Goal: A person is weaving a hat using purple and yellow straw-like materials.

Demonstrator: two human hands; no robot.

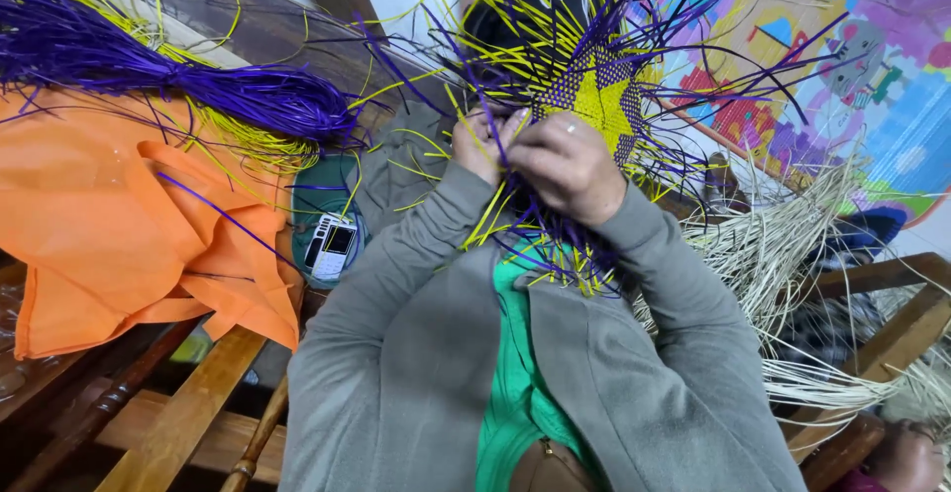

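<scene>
My two hands are weaving purple and yellow strips.

My left hand (482, 142) and my right hand (567, 167) are both closed on the strips at the edge of the woven piece (594, 96), which sits right above my chest (it has a yellow star in the middle). Loose ends stick out all around it. A purple bundle (198, 86) lies on an orange cloth (119, 224) to my left, well apart. A small phone (330, 246) lies near that cloth.
</scene>
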